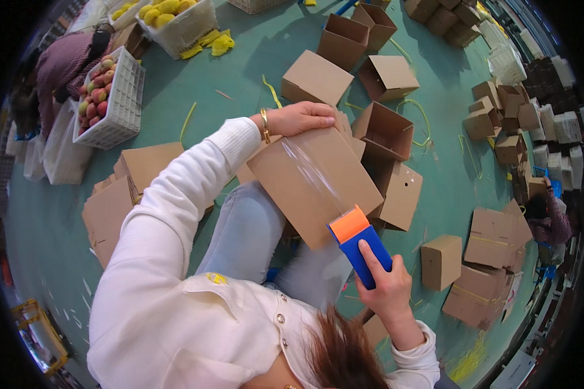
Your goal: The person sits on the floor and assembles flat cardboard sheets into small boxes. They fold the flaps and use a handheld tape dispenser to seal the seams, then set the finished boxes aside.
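Observation:
A brown cardboard box (292, 178) rests over my knees, tilted, with a strip of clear tape (310, 170) running along its face. My left hand (303, 118) lies over the box's far edge, fingers stretched out and pressed against the cardboard. In my right hand (384, 282) is a blue and orange tape dispenser (363, 249), the fingers wrapped round it and one finger laid along its blue body. The dispenser's orange end touches the near right edge of the box, where the tape strip ends.
Open boxes (383, 129) stand beyond and right of my box. Flattened cardboard (110, 214) lies at left, with more stacks (480, 292) at right. A white crate of apples (120, 97) stands far left, beside a person's sleeve (68, 61). Yellow straps (188, 122) litter the green floor.

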A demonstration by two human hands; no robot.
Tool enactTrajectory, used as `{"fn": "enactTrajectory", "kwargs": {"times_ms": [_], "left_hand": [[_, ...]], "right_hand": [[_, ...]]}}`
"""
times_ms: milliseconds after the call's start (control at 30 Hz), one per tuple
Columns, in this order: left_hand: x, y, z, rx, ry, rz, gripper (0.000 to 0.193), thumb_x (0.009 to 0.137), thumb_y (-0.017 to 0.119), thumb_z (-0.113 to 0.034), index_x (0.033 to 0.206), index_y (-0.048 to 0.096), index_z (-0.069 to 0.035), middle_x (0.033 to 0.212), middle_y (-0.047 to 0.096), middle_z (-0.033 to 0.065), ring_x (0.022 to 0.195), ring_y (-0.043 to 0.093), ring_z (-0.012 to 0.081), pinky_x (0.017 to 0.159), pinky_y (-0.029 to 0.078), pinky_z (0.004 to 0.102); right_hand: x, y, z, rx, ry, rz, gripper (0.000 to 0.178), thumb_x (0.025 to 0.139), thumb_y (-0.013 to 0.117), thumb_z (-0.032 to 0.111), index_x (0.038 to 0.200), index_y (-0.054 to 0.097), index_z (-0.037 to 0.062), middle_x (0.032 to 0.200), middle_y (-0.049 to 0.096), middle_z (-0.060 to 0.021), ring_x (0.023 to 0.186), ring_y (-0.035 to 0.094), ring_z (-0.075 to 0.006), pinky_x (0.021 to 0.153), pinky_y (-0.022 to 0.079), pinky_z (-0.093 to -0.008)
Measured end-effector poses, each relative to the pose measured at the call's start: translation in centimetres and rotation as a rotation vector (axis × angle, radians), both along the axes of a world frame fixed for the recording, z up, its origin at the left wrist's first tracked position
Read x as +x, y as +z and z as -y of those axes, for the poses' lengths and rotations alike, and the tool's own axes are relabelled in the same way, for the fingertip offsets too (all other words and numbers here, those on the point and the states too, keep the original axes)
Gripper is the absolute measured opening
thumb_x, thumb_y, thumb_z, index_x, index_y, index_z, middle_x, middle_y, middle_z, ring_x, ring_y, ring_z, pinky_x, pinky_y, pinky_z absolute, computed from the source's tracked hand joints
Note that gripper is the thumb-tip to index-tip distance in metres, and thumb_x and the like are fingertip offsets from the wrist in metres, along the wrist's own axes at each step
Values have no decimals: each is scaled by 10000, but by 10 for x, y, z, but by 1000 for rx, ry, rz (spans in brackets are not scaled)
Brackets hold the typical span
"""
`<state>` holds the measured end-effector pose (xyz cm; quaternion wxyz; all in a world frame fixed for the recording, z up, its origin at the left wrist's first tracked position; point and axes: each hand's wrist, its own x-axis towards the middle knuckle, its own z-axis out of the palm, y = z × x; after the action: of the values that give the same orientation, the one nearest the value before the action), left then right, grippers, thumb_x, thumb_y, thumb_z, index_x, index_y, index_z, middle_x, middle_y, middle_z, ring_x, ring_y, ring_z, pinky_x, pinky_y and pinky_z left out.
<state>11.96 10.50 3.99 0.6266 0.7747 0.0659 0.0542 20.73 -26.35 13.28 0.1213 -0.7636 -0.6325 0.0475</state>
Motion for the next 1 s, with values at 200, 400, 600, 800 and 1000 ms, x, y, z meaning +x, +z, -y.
{"fn": "enactTrajectory", "kwargs": {"times_ms": [200, 400, 600, 800, 1000], "left_hand": [[2, 8, 5, -45, 34, -64, 290, 1005, 473, -314, 1015, 621, -65, 947, 587, 0, 922, 521, 80, 876, 438, 267], [0, 8, 1, -21, 42, -114, 281, 1014, 452, -293, 1029, 625, -71, 948, 598, -9, 911, 525, 64, 845, 445, 259], [1, 1, -2, -7, 29, -76, 308, 1009, 461, -334, 1030, 625, -73, 897, 591, -22, 863, 527, 51, 805, 459, 246], [-3, -4, -11, -103, 46, -59, 294, 1004, 473, -324, 1004, 625, -72, 880, 591, -28, 830, 526, 35, 775, 459, 226], [-4, -1, -5, -149, 52, -30, 297, 1001, 479, -316, 1001, 629, -59, 883, 594, -28, 837, 524, 40, 787, 455, 232]], "right_hand": [[9, 6, 24, 9, 11, 63, 772, 561, 767, 158, 1294, 590, 323, 729, 387, -62, 559, 445, -215, 486, 424, -308], [15, 11, 36, -9, 1, 67, 750, 571, 777, 157, 1280, 599, 329, 724, 403, -61, 557, 453, -213, 484, 428, -307], [14, -12, 58, -69, -76, 13, 756, 573, 769, 108, 1283, 596, 305, 747, 412, -87, 598, 484, -247, 528, 464, -335], [10, 5, 79, -203, -147, 36, 802, 566, 782, 116, 1302, 566, 351, 755, 420, -84, 620, 505, -251, 544, 476, -348], [14, -17, 71, -419, -204, 38, 682, 642, 744, 202, 1286, 567, 339, 772, 521, -131, 681, 598, -300, 582, 514, -393]]}}
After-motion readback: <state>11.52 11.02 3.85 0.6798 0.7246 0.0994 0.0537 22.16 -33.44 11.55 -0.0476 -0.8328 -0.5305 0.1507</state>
